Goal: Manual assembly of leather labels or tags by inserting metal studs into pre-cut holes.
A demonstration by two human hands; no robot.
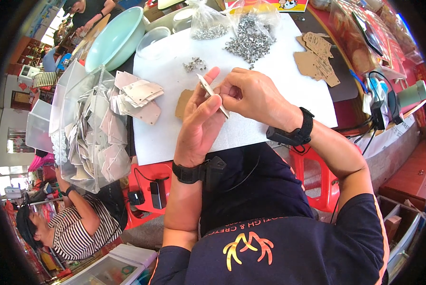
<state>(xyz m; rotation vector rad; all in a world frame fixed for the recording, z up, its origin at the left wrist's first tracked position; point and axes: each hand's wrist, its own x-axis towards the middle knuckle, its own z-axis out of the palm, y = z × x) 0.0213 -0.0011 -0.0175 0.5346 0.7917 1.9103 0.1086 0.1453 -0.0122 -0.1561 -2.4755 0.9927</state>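
Note:
Upright in my left hand [197,118], a small pale card [205,85] is gripped between thumb and fingers, its edge turned toward me. My right hand [255,92] is closed in a pinch against the card's face; whatever its fingertips hold is hidden. Behind my left hand a brown card [181,104] lies partly covered on the white sheet [289,90]. Beyond the hands are a few loose small metal pieces [194,64] and a larger heap of metal pieces [252,40] spilling from a clear bag. Loose pale cards [139,95] are piled on the left.
A clear bin [101,76] full of pale cards stands at the left, with a pale green basin [115,38] behind it. Brown cards [317,59] lie at the right. Another person in a striped shirt [82,223] sits at lower left; one more person is at the far left.

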